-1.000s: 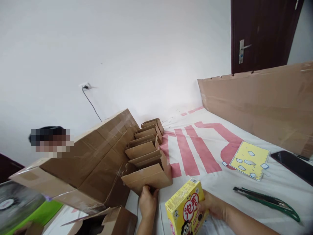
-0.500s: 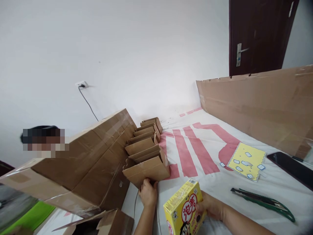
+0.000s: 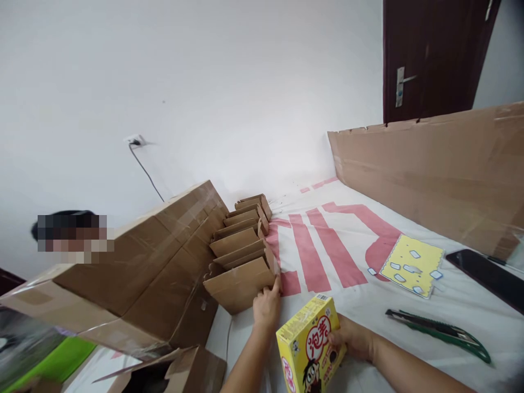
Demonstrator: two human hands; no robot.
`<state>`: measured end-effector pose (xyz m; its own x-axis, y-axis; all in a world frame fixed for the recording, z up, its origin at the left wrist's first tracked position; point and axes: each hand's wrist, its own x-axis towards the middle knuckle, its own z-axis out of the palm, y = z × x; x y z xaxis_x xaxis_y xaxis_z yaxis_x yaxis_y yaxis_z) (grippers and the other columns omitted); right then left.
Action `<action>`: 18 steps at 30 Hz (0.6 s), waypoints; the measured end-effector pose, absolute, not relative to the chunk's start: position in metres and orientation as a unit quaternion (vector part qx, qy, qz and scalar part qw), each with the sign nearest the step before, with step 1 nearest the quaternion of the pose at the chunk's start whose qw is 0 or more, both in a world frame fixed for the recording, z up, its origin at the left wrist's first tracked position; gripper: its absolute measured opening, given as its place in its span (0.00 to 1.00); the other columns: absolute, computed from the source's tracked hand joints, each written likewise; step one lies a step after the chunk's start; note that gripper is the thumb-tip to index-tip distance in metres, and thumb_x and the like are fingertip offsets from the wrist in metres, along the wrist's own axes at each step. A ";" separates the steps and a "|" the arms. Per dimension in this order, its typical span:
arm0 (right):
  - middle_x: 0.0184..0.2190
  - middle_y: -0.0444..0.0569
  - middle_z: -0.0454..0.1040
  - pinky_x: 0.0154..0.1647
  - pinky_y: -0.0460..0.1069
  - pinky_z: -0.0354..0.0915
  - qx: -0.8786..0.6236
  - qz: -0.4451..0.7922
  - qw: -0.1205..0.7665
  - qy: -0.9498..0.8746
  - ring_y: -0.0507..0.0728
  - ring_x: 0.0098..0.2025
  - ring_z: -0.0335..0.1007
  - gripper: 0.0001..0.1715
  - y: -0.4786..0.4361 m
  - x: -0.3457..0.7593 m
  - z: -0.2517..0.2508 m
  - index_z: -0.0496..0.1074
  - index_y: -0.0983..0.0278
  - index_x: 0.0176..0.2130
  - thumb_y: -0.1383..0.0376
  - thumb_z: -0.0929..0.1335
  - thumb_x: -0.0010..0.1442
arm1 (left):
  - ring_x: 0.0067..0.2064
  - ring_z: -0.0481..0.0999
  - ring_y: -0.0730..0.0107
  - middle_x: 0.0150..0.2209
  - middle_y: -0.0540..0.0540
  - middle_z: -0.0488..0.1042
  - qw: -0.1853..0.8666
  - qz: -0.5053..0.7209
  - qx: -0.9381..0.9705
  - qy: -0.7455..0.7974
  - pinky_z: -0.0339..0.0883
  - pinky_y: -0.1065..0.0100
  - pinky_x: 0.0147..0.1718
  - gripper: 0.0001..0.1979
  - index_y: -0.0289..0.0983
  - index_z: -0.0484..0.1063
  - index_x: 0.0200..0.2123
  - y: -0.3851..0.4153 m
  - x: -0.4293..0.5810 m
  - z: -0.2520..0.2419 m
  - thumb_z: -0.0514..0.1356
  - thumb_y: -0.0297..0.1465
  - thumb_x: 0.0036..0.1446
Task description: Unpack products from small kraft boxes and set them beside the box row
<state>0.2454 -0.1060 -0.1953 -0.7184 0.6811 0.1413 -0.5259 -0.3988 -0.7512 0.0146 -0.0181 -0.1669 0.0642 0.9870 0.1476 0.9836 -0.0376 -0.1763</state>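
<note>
Left hand (image 3: pixel 267 307) reaching — right hand (image 3: pixel 352 339) gripping.

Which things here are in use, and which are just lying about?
In use:
left hand on the nearest small carton
right hand holding the yellow box

Lying about:
green knife
sticker sheet
phone
big carton

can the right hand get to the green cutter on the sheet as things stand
Probably yes, but not freely: the right hand is closed around the yellow box. The green cutter lies in the open to its right, with nothing between them on the sheet.
</note>
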 end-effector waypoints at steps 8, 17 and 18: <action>0.43 0.59 0.79 0.50 0.55 0.69 -0.090 0.829 0.361 -0.417 0.63 0.45 0.77 0.36 -0.104 0.245 -0.199 0.75 0.71 0.47 0.55 0.79 0.43 | 0.42 0.76 0.52 0.40 0.38 0.75 0.163 0.007 -0.681 -0.714 0.60 0.50 0.48 0.26 0.44 0.60 0.64 -0.041 -0.022 -0.169 0.50 0.30 0.63; 0.43 0.59 0.79 0.51 0.58 0.67 -0.091 0.825 0.360 -0.427 0.64 0.45 0.77 0.36 -0.104 0.245 -0.196 0.75 0.70 0.47 0.54 0.79 0.42 | 0.61 0.61 0.38 0.61 0.22 0.54 0.171 -0.311 -0.503 -0.788 0.66 0.48 0.50 0.44 0.27 0.43 0.65 -0.047 -0.058 -0.201 0.57 0.48 0.57; 0.43 0.58 0.79 0.52 0.59 0.67 -0.091 0.824 0.362 -0.426 0.65 0.45 0.77 0.36 -0.104 0.245 -0.196 0.75 0.69 0.46 0.54 0.79 0.42 | 0.61 0.62 0.37 0.61 0.21 0.52 0.164 -0.313 -0.501 -0.790 0.68 0.48 0.48 0.46 0.26 0.41 0.66 -0.043 -0.060 -0.202 0.58 0.48 0.56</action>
<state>0.2445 -0.1044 -0.1959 -0.7215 0.6740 0.1587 -0.5189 -0.3745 -0.7685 -0.0605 -0.0426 -0.2015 -0.4444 0.6885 0.5732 0.8942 0.3018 0.3307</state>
